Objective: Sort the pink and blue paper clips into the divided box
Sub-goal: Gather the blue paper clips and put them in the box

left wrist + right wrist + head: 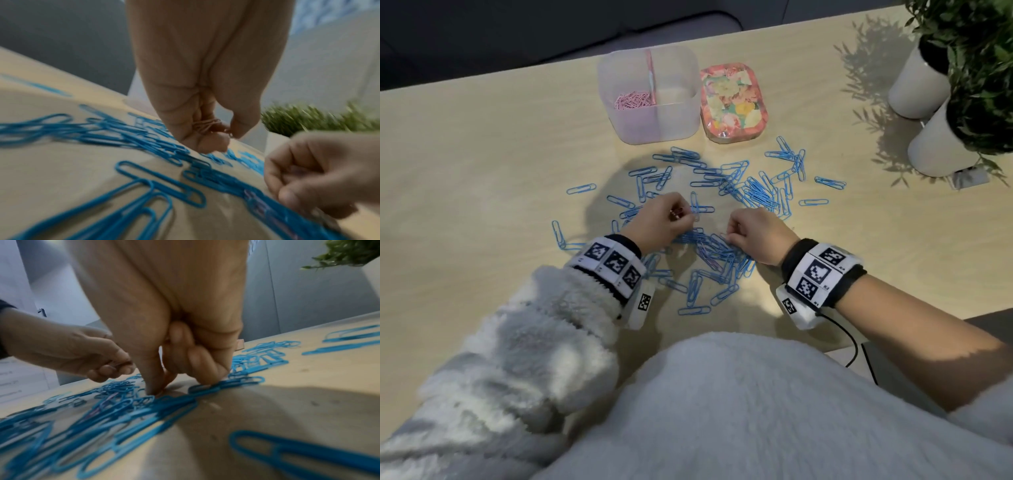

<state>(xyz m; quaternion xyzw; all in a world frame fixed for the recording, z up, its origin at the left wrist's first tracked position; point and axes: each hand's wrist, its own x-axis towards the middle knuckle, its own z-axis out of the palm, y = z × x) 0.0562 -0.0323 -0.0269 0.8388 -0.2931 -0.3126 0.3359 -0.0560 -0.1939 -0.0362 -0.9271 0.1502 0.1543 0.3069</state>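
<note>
Blue paper clips lie scattered over the wooden table. The translucent divided box stands at the back, with pink clips in its back-left compartment. My left hand hovers over the pile, its fingers curled round a small bunch of pink clips in the palm. My right hand has its fingers curled, thumb and forefinger tips down on the table among the blue clips; I see nothing between them. A pinkish clip lies tangled in the blue pile just beside them.
A floral tin sits right of the box. Two white pots with green plants stand at the far right. A black cable runs off the near table edge.
</note>
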